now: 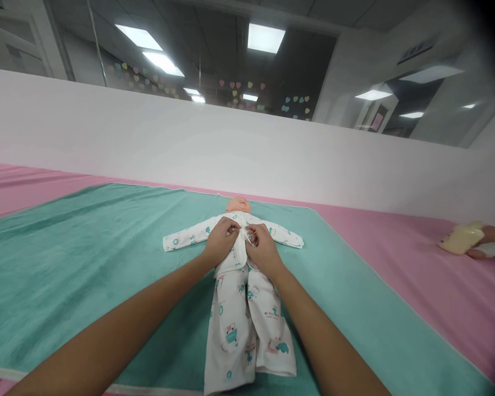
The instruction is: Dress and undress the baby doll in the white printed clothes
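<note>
The left hand and right hand sit close together, pinching the chest of a white printed cotton outfit on a vinyl baby doll, which lies mid-way on a teal towel. A hard tug could rumple the cloth or shift the doll. Their grip hides any fastening; past the towel's right edge, another person's hand is cut off by the frame.

Baby-care training room, infant manikin on teal towel, pink-covered table; glass partition with paper hearts
</note>
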`<action>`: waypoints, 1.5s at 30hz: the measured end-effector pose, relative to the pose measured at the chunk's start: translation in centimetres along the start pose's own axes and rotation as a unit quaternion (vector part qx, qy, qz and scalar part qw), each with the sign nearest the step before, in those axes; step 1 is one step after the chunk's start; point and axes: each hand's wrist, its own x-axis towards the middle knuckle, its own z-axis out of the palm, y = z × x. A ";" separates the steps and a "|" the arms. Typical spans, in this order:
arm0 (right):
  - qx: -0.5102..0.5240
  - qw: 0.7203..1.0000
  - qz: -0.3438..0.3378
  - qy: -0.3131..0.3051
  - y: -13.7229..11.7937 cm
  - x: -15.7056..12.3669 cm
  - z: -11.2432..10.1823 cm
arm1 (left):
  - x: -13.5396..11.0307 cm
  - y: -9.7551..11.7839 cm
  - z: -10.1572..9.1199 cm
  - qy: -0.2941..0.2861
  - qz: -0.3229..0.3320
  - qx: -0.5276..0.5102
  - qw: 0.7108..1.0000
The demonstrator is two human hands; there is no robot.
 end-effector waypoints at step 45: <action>0.221 0.945 0.240 -0.032 -0.3 -1.0 -1.5 | -2.3 2.8 -1.3 -0.076 -0.085 -0.091 0.989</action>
